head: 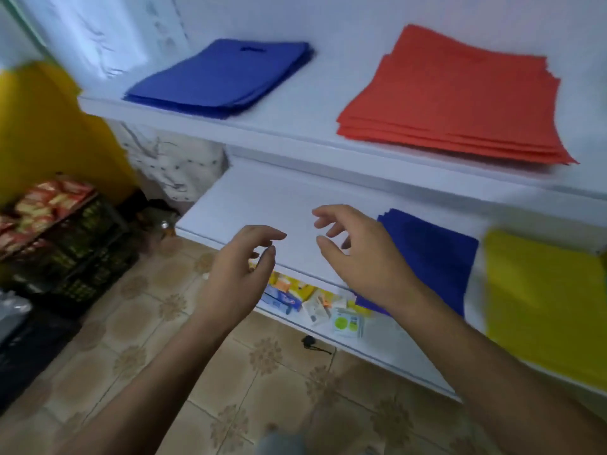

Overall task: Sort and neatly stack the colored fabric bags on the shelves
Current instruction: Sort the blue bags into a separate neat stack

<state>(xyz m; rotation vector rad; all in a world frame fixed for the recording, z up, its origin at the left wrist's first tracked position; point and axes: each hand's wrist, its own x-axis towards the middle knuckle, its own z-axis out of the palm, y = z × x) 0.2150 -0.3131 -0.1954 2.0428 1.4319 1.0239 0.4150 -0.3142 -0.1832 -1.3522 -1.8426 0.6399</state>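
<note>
Over the middle shelf (pixel 262 205) both hands hover empty — left hand (pixel 238 274) and right hand (pixel 358 254), fingers loosely curled. Blue bags (pixel 437 254) at three o'clock, yellow bags (pixel 545 300) beyond; upper blue stack (pixel 220 77) at twelve, red stack (pixel 450 93) at one.

White upper shelf (pixel 295 119) with blue stack (pixel 220 78), red stack (pixel 453 100), lower shelf (pixel 262 205) with blue bags (pixel 433 257), yellow bags (pixel 545 297)

White wall (pixel 328 14), white shelves (pixel 295 126), tan patterned floor tiles (pixel 262 372), black crate (pixel 82 257) at left, blurry.
</note>
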